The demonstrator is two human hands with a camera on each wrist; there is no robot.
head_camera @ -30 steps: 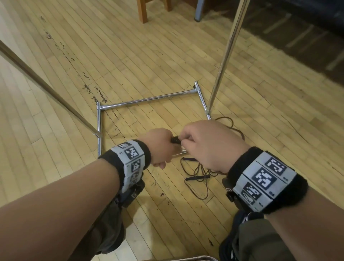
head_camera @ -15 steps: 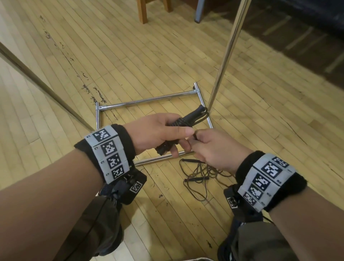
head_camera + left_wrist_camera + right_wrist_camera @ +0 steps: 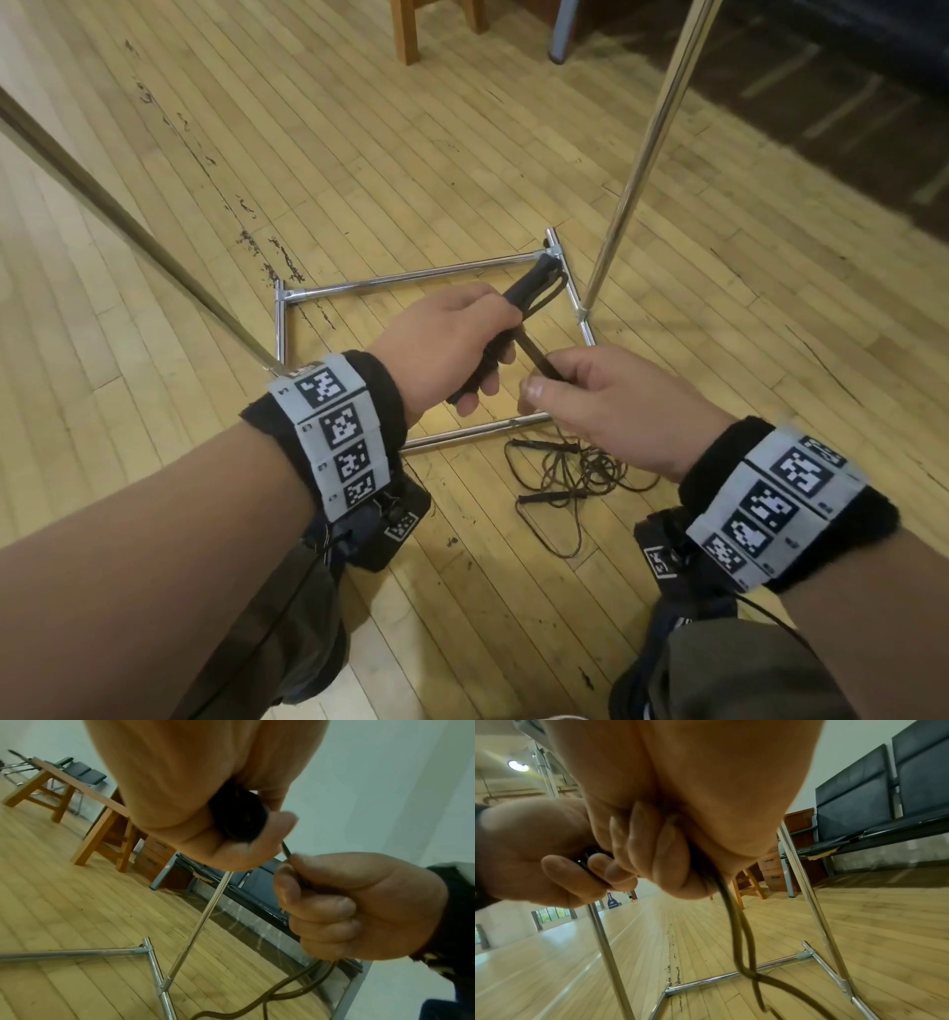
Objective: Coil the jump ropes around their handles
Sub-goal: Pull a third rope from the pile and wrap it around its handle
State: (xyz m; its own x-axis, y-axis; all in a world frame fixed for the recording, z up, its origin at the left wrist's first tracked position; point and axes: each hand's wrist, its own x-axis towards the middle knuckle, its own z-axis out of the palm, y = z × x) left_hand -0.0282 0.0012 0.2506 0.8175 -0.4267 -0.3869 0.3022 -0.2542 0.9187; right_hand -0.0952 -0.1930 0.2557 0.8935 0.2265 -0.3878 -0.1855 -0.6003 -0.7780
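L hand (image 3: 452, 344) grips handles (image 3: 531, 293); R hand (image 3: 611, 406) pinches rope (image 3: 536, 354).

Floor (image 3: 359, 154): pale wooden strips, scuffed with dark marks
Chrome tube frame (image 3: 411, 275) lies flat on it, uprights rising from its corners; loose tangle of dark jump rope (image 3: 580, 475) with slim handles just beside the frame's near bar; wooden leg (image 3: 405, 31) at far edge.
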